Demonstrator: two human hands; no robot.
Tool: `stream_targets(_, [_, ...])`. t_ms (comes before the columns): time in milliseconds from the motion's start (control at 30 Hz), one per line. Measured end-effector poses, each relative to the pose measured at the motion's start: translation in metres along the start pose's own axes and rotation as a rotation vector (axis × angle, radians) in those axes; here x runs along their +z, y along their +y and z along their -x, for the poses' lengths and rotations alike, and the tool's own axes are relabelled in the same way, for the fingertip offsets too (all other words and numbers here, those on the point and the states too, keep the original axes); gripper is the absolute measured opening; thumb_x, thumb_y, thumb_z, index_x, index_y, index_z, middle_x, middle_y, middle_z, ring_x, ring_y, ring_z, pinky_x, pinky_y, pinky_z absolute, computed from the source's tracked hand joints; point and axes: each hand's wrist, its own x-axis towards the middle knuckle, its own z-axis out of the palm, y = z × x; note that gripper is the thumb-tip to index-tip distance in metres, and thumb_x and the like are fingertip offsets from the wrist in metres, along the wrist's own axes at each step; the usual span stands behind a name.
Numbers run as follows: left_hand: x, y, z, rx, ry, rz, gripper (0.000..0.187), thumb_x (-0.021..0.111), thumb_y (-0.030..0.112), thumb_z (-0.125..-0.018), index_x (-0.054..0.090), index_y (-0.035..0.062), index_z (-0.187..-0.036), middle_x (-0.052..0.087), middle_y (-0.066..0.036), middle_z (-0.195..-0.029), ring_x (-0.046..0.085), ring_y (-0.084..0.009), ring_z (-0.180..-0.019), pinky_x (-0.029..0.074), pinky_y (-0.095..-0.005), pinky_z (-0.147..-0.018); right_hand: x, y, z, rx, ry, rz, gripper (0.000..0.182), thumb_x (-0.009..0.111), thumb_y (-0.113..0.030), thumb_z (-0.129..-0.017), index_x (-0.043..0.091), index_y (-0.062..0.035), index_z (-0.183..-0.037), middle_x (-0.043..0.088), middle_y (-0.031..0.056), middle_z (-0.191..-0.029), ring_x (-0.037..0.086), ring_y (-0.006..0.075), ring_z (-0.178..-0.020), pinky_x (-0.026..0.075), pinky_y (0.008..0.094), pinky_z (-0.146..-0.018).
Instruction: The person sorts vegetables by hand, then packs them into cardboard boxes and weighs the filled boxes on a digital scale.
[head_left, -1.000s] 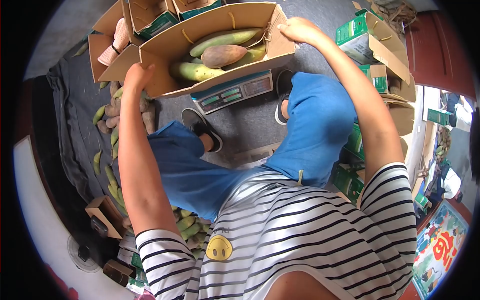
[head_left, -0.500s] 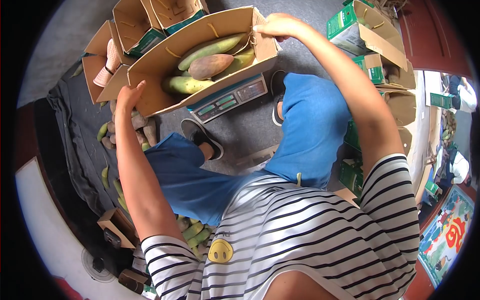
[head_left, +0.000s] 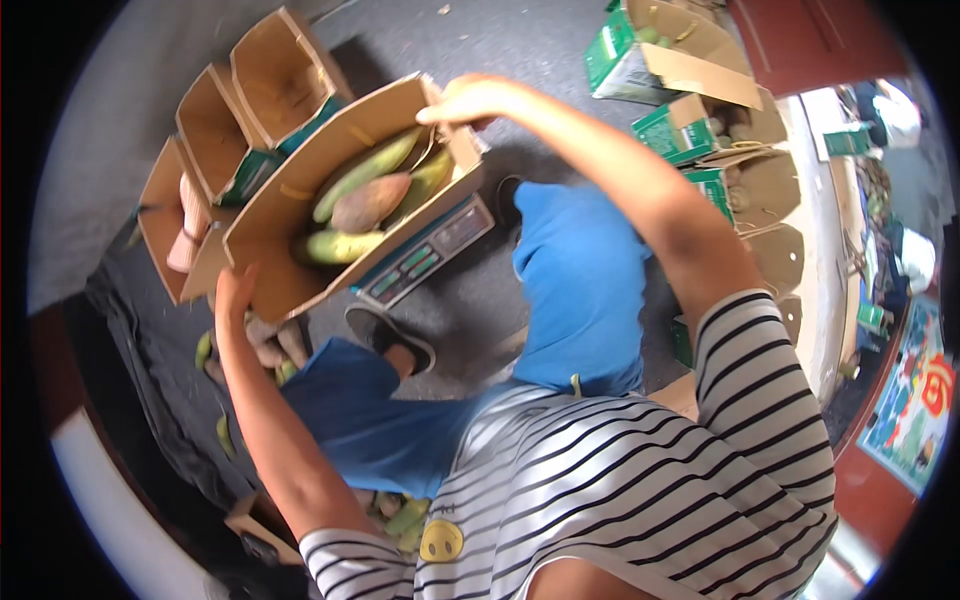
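Observation:
An open cardboard box (head_left: pixel 272 265) sits on a digital scale (head_left: pixel 425 255), tilted in view. Inside it lie several long green vegetables (head_left: pixel 372 175) and a brownish-purple tuber (head_left: pixel 370 203). At the box's near left end, my left hand (head_left: pixel 236 290) is closed on the edge of the cardboard, thumb up. My right hand (head_left: pixel 462 102) grips the far right corner, its fingers wrapped over the rim. Yellow cord handles show on the inner wall of the box.
More open boxes (head_left: pixel 280 80) stand at the upper left, one holding a pink mesh sleeve (head_left: pixel 190 225). Green boxes (head_left: pixel 672 130) line the right side. Loose tubers (head_left: pixel 270 345) lie by my left forearm. A shoe (head_left: pixel 385 335) is near the scale.
The view has shifted, so the box, scale and both hands appear farther left and lower. Both hands remain on the box, and its contents look the same.

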Motion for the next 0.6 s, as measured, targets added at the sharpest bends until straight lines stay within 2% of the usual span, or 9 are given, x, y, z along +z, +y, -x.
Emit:
stream_targets(33, [0.0,-0.004,0.0,0.004,-0.008,0.024,0.035,0.062,0.022,-0.078,0.062,-0.006,-0.099,0.066,-0.022,-0.091,0.064,-0.0319,-0.09,0.047,-0.0376,-0.077,0.0,-0.002,0.001,0.017,-0.004,0.031,0.053,0.053,-0.057,-0.079,0.07,-0.0067,-0.085,0.066,0.0136,-0.084,0.064,0.0214,-0.07,0.053,0.0314,-0.067])
stream_targets(100, [0.001,-0.006,-0.001,0.033,-0.026,0.048,0.032,0.06,0.019,-0.079,0.061,-0.0061,-0.099,0.066,-0.021,-0.092,0.063,-0.0301,-0.09,0.047,-0.0367,-0.078,-0.002,-0.007,0.004,0.033,0.006,0.177,0.048,0.049,-0.047,-0.085,0.068,-0.0037,-0.082,0.065,0.0109,-0.071,0.062,0.0194,-0.063,0.049,0.0334,-0.058])
stream_targets(167, [0.0,-0.004,0.0,0.036,-0.042,0.038,0.031,0.06,0.018,-0.08,0.061,-0.006,-0.1,0.066,-0.02,-0.093,0.063,-0.0292,-0.09,0.046,-0.0365,-0.078,0.0,-0.009,0.008,0.062,0.062,0.208,0.046,0.046,-0.042,-0.086,0.068,-0.0028,-0.079,0.063,0.0105,-0.065,0.061,0.0199,-0.06,0.047,0.0363,-0.056])
stream_targets(400, [-0.004,0.001,0.006,0.033,-0.021,0.055,0.03,0.06,0.019,-0.08,0.062,-0.0064,-0.096,0.067,-0.018,-0.087,0.064,-0.0277,-0.084,0.046,-0.0368,-0.074,0.0,-0.005,0.008,0.051,0.08,0.266,0.044,0.044,-0.037,-0.084,0.066,-0.0003,-0.072,0.064,0.0137,-0.069,0.062,0.0269,-0.067,0.047,0.0415,-0.066])
stream_targets(467, [-0.007,0.019,0.017,-0.006,-0.028,0.057,0.03,0.06,0.02,-0.079,0.063,-0.0064,-0.093,0.067,-0.017,-0.083,0.065,-0.0263,-0.08,0.047,-0.0363,-0.072,-0.002,-0.006,0.01,0.049,0.087,0.27,0.044,0.044,-0.036,-0.083,0.066,-0.0004,-0.072,0.064,0.0137,-0.069,0.062,0.0265,-0.068,0.047,0.0413,-0.066])
stream_targets(600, [-0.005,0.019,0.019,0.05,-0.004,0.07,0.03,0.059,0.02,-0.079,0.062,-0.0065,-0.093,0.067,-0.017,-0.083,0.065,-0.0251,-0.08,0.047,-0.0357,-0.071,-0.004,-0.009,0.013,0.06,0.068,0.261,0.042,0.044,-0.035,-0.082,0.065,-0.0014,-0.067,0.063,0.0123,-0.067,0.062,0.0254,-0.066,0.047,0.0404,-0.066])
